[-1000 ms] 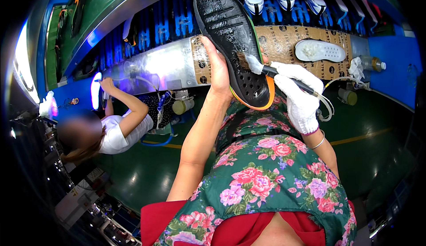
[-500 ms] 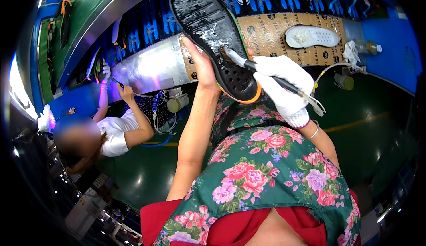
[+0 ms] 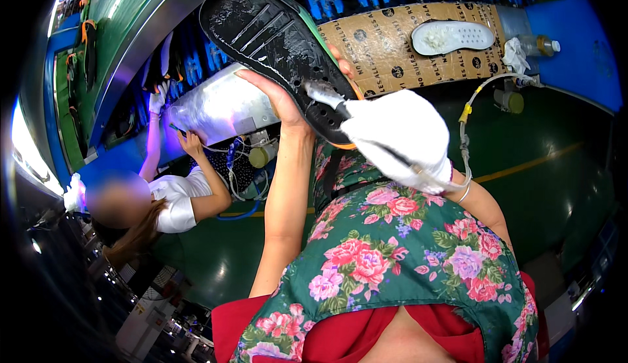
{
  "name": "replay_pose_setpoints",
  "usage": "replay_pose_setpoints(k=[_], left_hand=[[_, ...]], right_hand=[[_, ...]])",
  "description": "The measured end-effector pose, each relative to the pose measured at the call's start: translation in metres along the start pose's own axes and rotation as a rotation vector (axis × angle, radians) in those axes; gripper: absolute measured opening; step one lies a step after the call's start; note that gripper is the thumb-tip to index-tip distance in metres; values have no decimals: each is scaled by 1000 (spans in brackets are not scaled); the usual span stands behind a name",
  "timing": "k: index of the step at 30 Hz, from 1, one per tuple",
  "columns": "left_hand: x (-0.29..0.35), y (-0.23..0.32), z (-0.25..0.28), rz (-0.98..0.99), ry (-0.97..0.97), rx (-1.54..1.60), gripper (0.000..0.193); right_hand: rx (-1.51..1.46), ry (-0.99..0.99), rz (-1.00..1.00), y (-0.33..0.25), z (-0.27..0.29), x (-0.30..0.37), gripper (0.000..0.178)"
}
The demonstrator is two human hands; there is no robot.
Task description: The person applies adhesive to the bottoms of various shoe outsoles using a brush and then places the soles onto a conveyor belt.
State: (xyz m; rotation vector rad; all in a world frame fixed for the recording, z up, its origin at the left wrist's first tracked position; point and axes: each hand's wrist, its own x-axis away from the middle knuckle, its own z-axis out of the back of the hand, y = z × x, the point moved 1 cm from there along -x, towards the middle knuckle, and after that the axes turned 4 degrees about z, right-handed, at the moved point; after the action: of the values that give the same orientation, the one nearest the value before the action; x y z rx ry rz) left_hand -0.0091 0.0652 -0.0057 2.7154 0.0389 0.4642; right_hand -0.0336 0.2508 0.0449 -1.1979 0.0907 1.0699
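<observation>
My bare left hand (image 3: 288,104) is closed round the edges of a black shoe sole (image 3: 258,39), thumb on one side and fingertips on the other. The sole is tilted, its wider end up and left, with green and orange along its rim. Wet, shiny smears cover much of its inner face. In a white knitted glove, my right hand (image 3: 399,140) grips a brush (image 3: 327,94) whose bristles touch the sole near its small holes. The gloved fingers hide most of the brush handle. A thin hose (image 3: 466,124) runs near my right wrist.
Beyond my hands lies a cardboard sheet (image 3: 366,52) with a white sole (image 3: 451,37) on it. A bottle (image 3: 543,45) and crumpled white cloth (image 3: 515,55) sit to its right. Shoes stand on blue racks (image 3: 327,3) at the back. At left a co-worker (image 3: 176,199) handles something.
The black sole has moved left and tilted further. My right hand has followed leftward, and the brush bristles now lie nearer the sole's holes.
</observation>
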Motion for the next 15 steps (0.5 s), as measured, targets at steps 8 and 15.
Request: replay_pose_setpoints(k=[8,15], left_hand=[[-7,9,15,91,-281,45,120],[-10,14,4,36,-266,65,126]], right_hand=[[-329,215,-284,-3,-1,-3,20],[-470,29,-261,-11,-1,-2,21]])
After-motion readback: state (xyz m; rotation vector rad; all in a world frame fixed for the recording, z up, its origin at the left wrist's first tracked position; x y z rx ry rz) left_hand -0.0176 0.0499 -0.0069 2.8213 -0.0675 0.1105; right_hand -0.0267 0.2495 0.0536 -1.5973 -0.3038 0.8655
